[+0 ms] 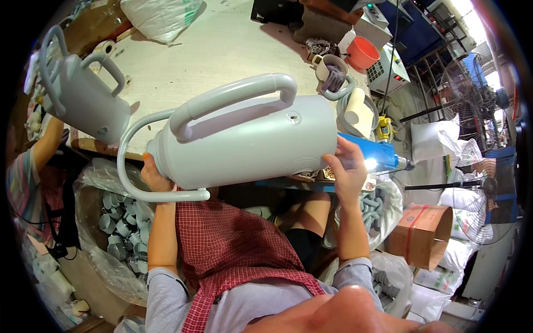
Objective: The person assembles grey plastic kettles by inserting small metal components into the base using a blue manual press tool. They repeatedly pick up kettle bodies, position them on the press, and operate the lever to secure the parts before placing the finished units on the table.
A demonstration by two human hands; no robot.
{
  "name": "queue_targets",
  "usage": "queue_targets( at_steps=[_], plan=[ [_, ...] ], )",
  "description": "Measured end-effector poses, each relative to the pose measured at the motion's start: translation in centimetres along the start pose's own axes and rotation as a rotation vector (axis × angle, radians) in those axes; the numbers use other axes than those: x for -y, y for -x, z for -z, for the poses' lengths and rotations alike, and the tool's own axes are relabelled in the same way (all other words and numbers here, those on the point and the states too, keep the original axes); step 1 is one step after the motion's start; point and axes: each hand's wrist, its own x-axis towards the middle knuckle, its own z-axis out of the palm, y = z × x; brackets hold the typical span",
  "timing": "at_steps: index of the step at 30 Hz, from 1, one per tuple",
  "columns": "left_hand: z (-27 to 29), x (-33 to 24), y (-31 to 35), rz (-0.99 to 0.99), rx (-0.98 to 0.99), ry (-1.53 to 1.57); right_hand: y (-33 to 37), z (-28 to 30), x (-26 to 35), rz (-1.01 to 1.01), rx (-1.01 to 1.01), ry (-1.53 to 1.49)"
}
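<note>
A light grey thermos jug shell (252,141) lies on its side in front of me, above the table's near edge. Its big handle (233,97) faces up and away, and a thin curved bail handle (125,158) loops round the left end. My left hand (157,173) grips the neck end, fingers partly hidden behind it. At the wide base end, my right hand (347,169) holds the rim between thumb and fingers. Right beside that hand is a blue tool (380,154) with a dark metal tip and a glowing light.
Another grey jug (91,100) stands at the left, near a co-worker's arm (47,141). Bags of grey plastic parts (119,222) and curved handles (371,208) flank my lap. Cups, a red bowl (362,53), a cardboard box (419,233) and fans (483,186) are right.
</note>
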Motion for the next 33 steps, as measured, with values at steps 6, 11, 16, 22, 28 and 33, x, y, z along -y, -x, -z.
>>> queue_targets(
  at_steps=[6,11,16,22,28,33],
  plan=[
    [2.6,0.9,-1.0,-0.195,0.041,-0.178,-2.5,0.0,4.6,0.308,0.036,0.787],
    [2.5,0.7,-1.2,-0.220,0.117,-0.243,-8.5,-5.7,6.3,0.364,0.291,0.329],
    [2.7,-0.7,-0.9,-0.173,0.153,-0.344,-8.8,-5.2,4.8,-0.012,0.455,-0.187],
    [3.3,-0.7,-1.6,-0.234,0.189,-0.410,-8.7,-4.8,4.9,0.003,0.464,-0.127],
    [2.6,-0.9,-0.6,-0.176,0.123,-0.401,-8.2,-4.8,5.3,0.149,0.413,0.238],
    [2.3,-1.1,-0.4,-0.168,0.120,-0.362,-7.8,-5.1,5.4,0.200,0.383,0.321]
  ],
)
